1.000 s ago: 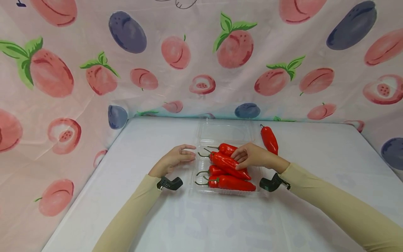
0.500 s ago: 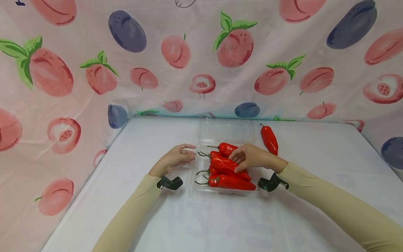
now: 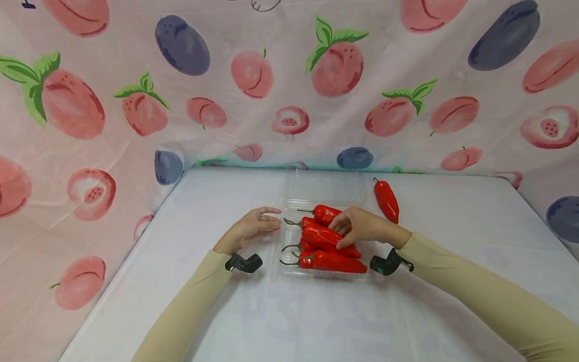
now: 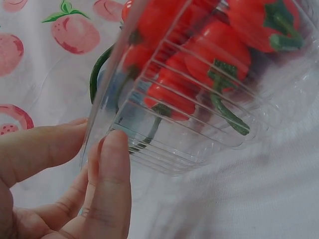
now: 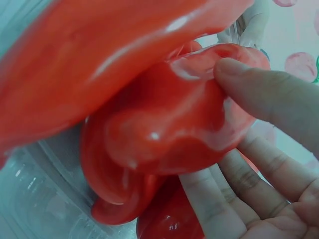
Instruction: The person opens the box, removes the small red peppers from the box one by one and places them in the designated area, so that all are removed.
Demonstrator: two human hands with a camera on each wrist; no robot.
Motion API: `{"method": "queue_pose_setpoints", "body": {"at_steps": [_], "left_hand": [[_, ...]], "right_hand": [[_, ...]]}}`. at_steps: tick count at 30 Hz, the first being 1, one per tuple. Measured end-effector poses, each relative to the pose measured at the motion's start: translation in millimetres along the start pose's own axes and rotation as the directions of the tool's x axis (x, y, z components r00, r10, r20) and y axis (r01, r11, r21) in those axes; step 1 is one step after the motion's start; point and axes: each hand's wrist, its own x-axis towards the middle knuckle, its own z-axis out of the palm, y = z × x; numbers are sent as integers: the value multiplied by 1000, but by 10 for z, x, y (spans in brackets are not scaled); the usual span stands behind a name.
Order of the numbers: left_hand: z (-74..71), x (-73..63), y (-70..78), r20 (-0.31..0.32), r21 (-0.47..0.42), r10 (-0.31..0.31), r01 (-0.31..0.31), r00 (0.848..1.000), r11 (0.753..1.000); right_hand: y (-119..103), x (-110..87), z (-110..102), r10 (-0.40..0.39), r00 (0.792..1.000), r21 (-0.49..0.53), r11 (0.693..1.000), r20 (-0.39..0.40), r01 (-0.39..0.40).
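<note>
A clear plastic clamshell box (image 3: 286, 274) holds several long red peppers with green stems, lying side by side and overlapping. My left hand (image 3: 254, 226) is at the box's left side; in the left wrist view its thumb and fingers (image 4: 113, 174) pinch the thin plastic rim. Over the box, my right hand (image 3: 364, 224) grips a red pepper (image 3: 320, 234) on top of the pile. The right wrist view shows the thumb on one side of this pepper (image 5: 164, 124) and fingers beneath it. The right hand covers part of the rearmost pepper (image 3: 324, 214).
Another red pepper (image 3: 386, 201) lies on the white table (image 3: 452, 226), right of and behind the box. The box's transparent lid (image 3: 323, 187) lies folded back toward the fruit-patterned cloth (image 3: 253, 120) behind the table.
My right hand has shifted slightly left, and the pepper in its grip has turned and settled a little in the pile. The left hand has stayed in place at the rim.
</note>
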Motion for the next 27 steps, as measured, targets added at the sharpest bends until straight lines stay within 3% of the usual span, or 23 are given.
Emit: {"method": "queue_pose_setpoints", "body": {"at_steps": [27], "left_hand": [[-9, 18, -15, 9, -18, 3, -3, 1000, 1000]], "right_hand": [[-14, -73, -85, 80, 996, 74, 994, -46, -77]]}}
